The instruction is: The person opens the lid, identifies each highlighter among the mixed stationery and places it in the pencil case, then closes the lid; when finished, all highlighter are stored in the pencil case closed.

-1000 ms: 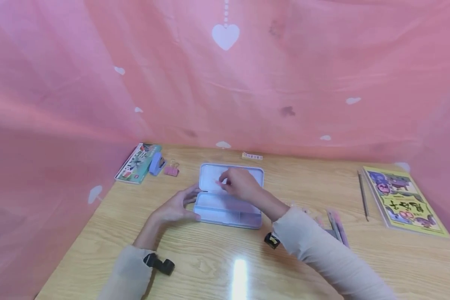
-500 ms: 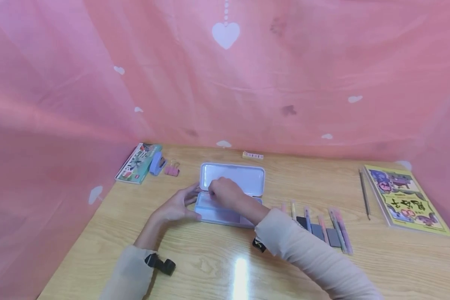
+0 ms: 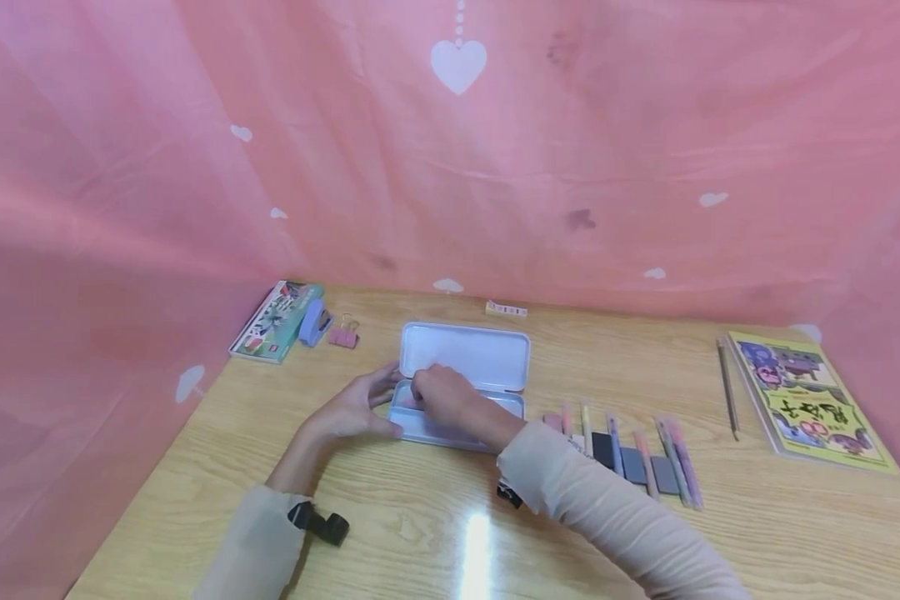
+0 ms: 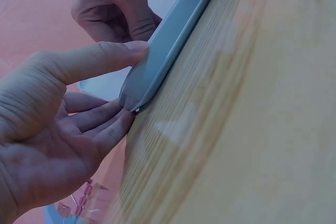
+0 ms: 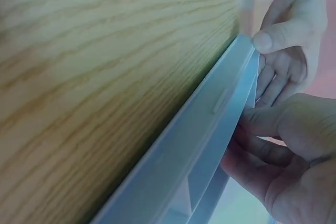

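A pale blue pencil case [image 3: 472, 354] lies open on the wooden table, its lid folded back toward the curtain. My left hand [image 3: 352, 408] grips the case's left end; in the left wrist view the thumb presses the front wall [image 4: 163, 51] and the fingers lie around the corner. My right hand [image 3: 450, 398] reaches into the rear compartment with curled fingers. A small pink thing [image 3: 410, 402] shows in the compartment at those fingertips, mostly hidden by the hand. From the right wrist, the thumb and fingers [image 5: 257, 177] dip behind the front wall.
To the right lie several markers [image 3: 678, 462] and flat blocks [image 3: 633, 465], partly behind the right sleeve. Farther right are a pencil [image 3: 727, 390] and a yellow book [image 3: 813, 400]. At back left sit a green book [image 3: 276, 323], a blue stapler [image 3: 315, 323] and a pink binder clip [image 3: 343, 335].
My right hand has come down from over the lid into the rear compartment, at its left part. More of the markers now shows beside the sleeve. The left hand has stayed on the case.
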A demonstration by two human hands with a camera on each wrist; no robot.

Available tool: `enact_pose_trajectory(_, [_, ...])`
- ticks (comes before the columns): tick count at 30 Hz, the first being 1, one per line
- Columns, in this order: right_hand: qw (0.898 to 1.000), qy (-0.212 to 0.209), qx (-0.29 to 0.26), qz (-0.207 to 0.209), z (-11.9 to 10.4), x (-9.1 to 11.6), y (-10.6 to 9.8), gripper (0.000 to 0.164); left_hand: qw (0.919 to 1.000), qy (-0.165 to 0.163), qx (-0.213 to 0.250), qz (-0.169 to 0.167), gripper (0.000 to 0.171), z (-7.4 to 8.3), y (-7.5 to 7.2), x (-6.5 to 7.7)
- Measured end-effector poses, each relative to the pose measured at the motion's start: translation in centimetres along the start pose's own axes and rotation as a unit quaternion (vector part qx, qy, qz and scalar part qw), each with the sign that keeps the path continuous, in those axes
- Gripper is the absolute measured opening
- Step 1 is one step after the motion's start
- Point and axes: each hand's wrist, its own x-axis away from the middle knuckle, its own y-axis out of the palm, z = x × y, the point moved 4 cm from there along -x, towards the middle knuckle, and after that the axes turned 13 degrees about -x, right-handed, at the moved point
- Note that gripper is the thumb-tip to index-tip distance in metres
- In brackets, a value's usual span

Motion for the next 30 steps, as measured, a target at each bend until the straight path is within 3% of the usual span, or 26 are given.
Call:
enact_pose_trajectory(4, [1.0, -0.004, -0.003, 0.009, -0.1, 0.4, -0.9, 0.012, 1.0, 0.004, 0.001, -0.004, 0.106, 0.0, 0.1, -0.1])
enact_pose_trajectory(9, [0.999, -0.006, -0.016, 0.042, -0.3, 2.2, -4.6, 0.026, 1.0, 0.004, -0.001, 0.004, 0.104, 0.1, -0.1, 0.0])
enact_pose_trajectory(14, [0.996, 0.008, -0.012, 0.086, 1.3, 6.3, -9.1, 0.037, 1.0, 0.0, -0.005, 0.003, 0.104, -0.2, -0.1, 0.0])
enact_pose_trajectory(19, [0.991, 0.034, 0.011, 0.128, 4.2, 11.2, -12.2, 0.038, 1.0, -0.001, 0.001, 0.006, 0.104, -0.1, 0.0, 0.0])
enact_pose_trajectory(24, [0.987, 0.068, 0.034, 0.143, 6.5, 15.0, -13.3, 0.034, 1.0, -0.005, 0.001, 0.007, 0.106, 0.0, 0.1, 0.2])
enact_pose_trajectory(30, [0.987, 0.093, 0.023, 0.126, 8.4, 16.8, -12.2, 0.032, 1.0, 0.007, 0.0, 0.005, 0.106, 0.1, 0.0, 0.2])
